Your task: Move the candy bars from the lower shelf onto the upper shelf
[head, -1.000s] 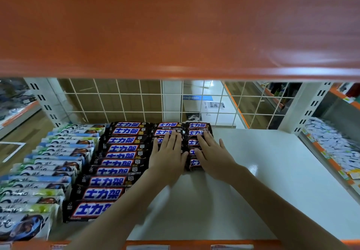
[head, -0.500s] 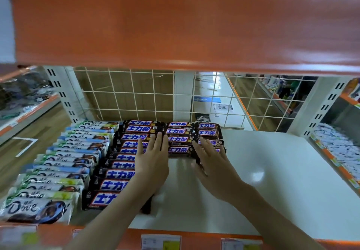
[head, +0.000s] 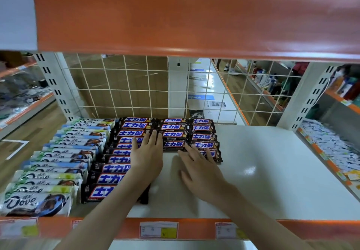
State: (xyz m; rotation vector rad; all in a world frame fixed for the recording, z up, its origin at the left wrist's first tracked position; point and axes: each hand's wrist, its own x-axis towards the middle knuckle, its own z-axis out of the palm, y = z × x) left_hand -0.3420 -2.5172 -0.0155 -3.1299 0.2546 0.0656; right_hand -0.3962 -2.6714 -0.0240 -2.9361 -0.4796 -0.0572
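Observation:
Dark brown candy bars with blue and white lettering lie in three columns on a white shelf [head: 272,171]: a long left column [head: 115,179], a short middle column [head: 173,132] and a short right column [head: 203,136]. My left hand [head: 147,156] lies flat with straight fingers on the right ends of the left column's bars. Beside it, my right hand [head: 200,167] is spread flat, its fingertips on the nearest bar of the right column. Neither hand grips a bar. An orange shelf edge [head: 194,19] fills the top of the view.
Pale Dove chocolate bars [head: 48,181] fill the shelf's left end. A white wire grid [head: 126,89] backs the shelf, with white uprights at both sides. Price tags [head: 158,229] sit on the orange front rail. A neighbouring shelf of white packets [head: 331,144] lies right.
Both hands have drawn back toward me off the middle column. The left hand shifted left onto the long column. The camera has tilted, showing more of the front rail.

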